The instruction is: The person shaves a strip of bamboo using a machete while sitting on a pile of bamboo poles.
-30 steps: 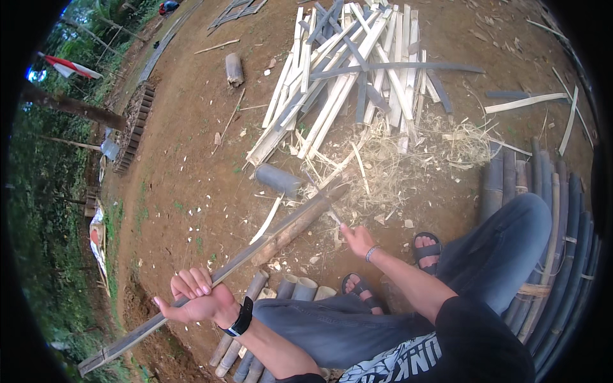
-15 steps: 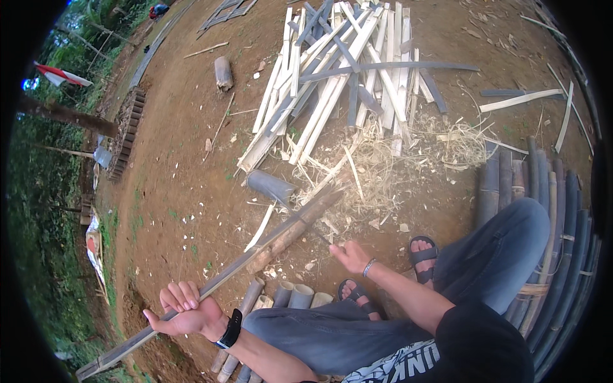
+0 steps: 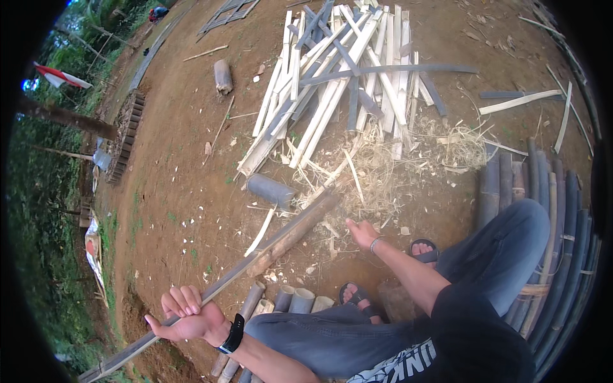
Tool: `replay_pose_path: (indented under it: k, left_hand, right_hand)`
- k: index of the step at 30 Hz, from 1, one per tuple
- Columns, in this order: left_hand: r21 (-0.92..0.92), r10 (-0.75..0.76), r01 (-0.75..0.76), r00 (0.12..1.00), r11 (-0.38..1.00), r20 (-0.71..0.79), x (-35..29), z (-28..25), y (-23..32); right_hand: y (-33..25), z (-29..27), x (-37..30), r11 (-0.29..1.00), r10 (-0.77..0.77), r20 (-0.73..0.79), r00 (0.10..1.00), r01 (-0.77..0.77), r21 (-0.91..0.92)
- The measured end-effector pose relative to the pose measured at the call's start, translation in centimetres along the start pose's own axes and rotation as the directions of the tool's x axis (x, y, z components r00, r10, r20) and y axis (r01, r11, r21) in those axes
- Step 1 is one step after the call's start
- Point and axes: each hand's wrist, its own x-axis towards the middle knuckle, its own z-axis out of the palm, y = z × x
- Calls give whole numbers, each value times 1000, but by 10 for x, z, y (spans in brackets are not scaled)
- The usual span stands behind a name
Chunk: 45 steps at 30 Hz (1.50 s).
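A long bamboo strip point(image 3: 237, 273) slants from the lower left up to the middle, its far part lying along a short brown log point(image 3: 295, 235). My left hand point(image 3: 188, 313) is closed on the strip near its lower end, fingers bent over it and thumb out to the side. To the right of the log's far end, my right hand point(image 3: 362, 235) is closed, apart from the strip. It grips a knife whose blade is smeared by motion and hardly shows; the earlier frame shows it as a thin dark blade.
Beyond the log lie curly shavings point(image 3: 377, 172) and a large heap of split bamboo strips point(image 3: 338, 76). A bamboo piece point(image 3: 271, 189) lies beside the log. Cut bamboo tubes point(image 3: 301, 300) are by my left knee; a bamboo-pole bench point(image 3: 555, 255) is at right.
My right hand has moved away and slightly right, taking the knife off the strip. My left hand stays nearly in place on the strip.
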Motion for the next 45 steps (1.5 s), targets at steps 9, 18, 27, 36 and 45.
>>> replay_pose_path:
  k: [9,18,27,36,45]
  left_hand:
    - [-47,-9,11,999,999,32,3,-1,-3]
    - [-55,-20,22,999,998,32,7,-4,-3]
    - [-44,-27,29,999,999,40,9,1,-4]
    - [-1,-13,13,1000,1000,-4,8,3,-4]
    - [-27,-11,12,999,1000,42,2,0,2]
  right_hand:
    - [23,7,-3,995,38,-33,999,-35,98]
    - [17,-15,20,992,127,-36,991,-127,13]
    - [24,-5,12,960,207,9,978,-205,191]
    - [12,7,19,951,183,-3,983,-177,253]
    - [-127,26,-151,846,-523,178,834,480,233]
